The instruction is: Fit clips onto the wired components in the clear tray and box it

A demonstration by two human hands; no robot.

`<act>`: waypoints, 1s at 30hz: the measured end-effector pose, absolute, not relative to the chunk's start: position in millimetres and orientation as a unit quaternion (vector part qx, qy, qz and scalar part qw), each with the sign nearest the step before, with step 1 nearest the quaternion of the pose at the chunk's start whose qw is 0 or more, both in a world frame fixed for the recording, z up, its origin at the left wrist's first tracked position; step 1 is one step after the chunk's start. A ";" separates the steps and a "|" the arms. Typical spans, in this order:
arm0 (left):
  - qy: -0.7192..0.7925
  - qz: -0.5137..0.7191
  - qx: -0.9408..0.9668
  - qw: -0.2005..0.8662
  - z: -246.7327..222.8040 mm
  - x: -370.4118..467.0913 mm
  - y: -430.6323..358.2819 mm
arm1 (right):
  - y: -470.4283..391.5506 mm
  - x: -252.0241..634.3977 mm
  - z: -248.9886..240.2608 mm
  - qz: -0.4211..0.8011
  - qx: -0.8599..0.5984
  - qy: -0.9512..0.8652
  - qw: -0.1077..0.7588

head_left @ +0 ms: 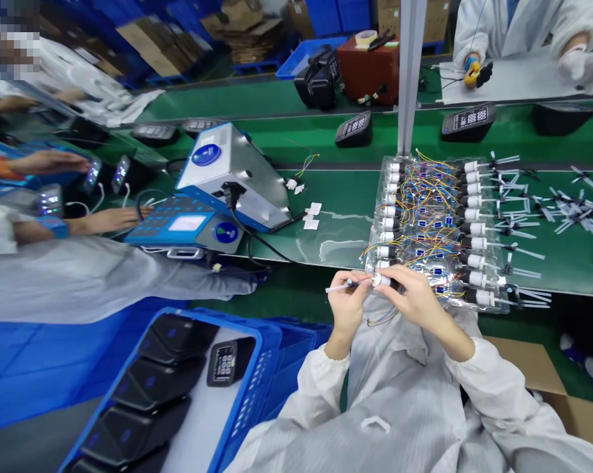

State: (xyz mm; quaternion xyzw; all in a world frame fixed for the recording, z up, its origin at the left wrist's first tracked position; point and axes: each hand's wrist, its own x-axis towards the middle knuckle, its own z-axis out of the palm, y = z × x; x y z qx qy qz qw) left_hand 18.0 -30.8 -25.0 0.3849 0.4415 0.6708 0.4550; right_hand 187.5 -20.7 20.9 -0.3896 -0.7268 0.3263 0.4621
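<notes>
At the front edge of the bench, my right hand (415, 292) is closed around a small white cylindrical part (381, 279) with thin coloured wires hanging below it. Beside it, my left hand (348, 305) pinches a short tube piece with a whitish end (336, 288) and a dark section, at the end of the cylinder. Whether the two are joined is hidden by my fingers. Just beyond my hands lies a clear plastic tray (382, 172) holding rows of similar white-and-black cylinders, small blue boards and coloured wires.
Loose tube pieces (580, 207) are scattered right of the tray. Blue-and-silver instruments (237, 177) stand to the left, beside a co-worker's hands. A blue crate (242, 401) of black display units sits lower left. A metal post (411, 79) rises behind the tray.
</notes>
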 end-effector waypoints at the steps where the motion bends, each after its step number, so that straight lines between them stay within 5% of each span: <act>1: 0.437 0.674 0.390 0.450 -25.0 19.0 -30.4 | -20.7 187.4 19.9 0.327 -0.389 -0.726 0.463; 30: 0.378 0.584 0.587 0.413 -16.4 -16.9 -10.3 | -17.8 194.4 18.3 0.330 -0.381 -0.757 0.417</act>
